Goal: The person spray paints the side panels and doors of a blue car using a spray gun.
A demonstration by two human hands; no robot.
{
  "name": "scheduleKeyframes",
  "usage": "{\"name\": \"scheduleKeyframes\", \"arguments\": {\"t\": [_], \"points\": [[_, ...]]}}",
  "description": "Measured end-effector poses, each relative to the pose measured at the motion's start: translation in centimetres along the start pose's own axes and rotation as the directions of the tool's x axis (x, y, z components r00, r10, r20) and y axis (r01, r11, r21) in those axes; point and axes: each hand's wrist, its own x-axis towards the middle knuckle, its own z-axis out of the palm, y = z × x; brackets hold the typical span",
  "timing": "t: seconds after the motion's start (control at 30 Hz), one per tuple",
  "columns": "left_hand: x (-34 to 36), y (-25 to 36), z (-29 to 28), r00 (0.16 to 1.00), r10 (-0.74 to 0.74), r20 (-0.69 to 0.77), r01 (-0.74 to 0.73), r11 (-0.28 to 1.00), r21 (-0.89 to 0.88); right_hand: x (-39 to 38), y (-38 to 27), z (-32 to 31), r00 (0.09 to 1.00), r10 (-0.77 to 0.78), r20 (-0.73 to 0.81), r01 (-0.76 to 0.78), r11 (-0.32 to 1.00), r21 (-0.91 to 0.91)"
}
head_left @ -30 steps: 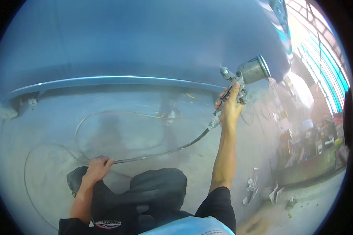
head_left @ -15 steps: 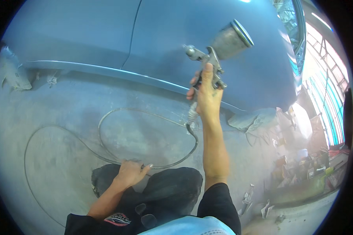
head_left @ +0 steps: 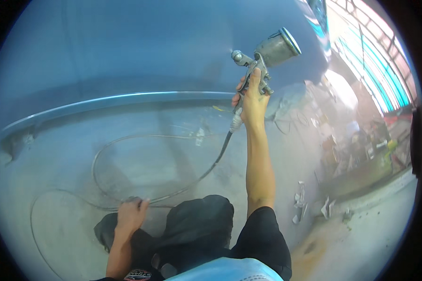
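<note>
A broad blue car panel (head_left: 140, 51) is filling the upper view, and below it a dull grey floor (head_left: 140, 161) is spreading around my knees. Across that floor a long dark hose (head_left: 224, 149) is looping; my left hand (head_left: 131, 216) is closing round it beside my knee. I am judging it bendable but springy, so holding it a little way back from the gun should be sparing the other wrist its drag.

My right hand (head_left: 253, 104) is gripping the spray gun (head_left: 260, 63) by its handle, thumb lying along the back, fingers wrapping the front. The gun is hanging in front of the panel's right part; how near, I cannot tell. It is looking like hard metal, probably fairly heavy and slick if wet, so the handle is seeming the right hold.

The cup (head_left: 275, 49) is leaning up and right, likely making everything top-heavy; its fill is staying hidden. Under my fist a pale wrapped joint (head_left: 236, 123) is linking hose to handle, and the small nozzle (head_left: 237, 56) is pointing left.
</note>
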Motion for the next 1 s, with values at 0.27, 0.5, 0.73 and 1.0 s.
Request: {"name": "scheduleKeyframes", "arguments": {"t": [0.27, 0.5, 0.73, 1.0], "points": [[3.1, 2.6, 0.7, 0.993, -0.121, 0.014, 0.122, 0.987, -0.104, 10.8, 5.6, -16.9, 0.961, 0.071, -0.266, -0.073, 0.997, 0.000], [4.7, 10.4, -3.5, 0.965, -0.157, 0.210, 0.199, 0.960, -0.196, 18.2, 8.2, -28.0, 0.863, 0.257, -0.435, -0.284, 0.959, 0.002], [6.5, 15.9, -6.1, 0.892, -0.165, 0.420, 0.266, 0.944, -0.193, 24.9, 11.0, -34.7, 0.785, 0.310, -0.537, -0.391, 0.920, -0.041], [4.6, 19.9, -8.7, 0.850, -0.121, 0.513, 0.275, 0.932, -0.235, 30.3, 12.0, -39.5, 0.677, 0.374, -0.633, -0.470, 0.882, 0.018]]}}
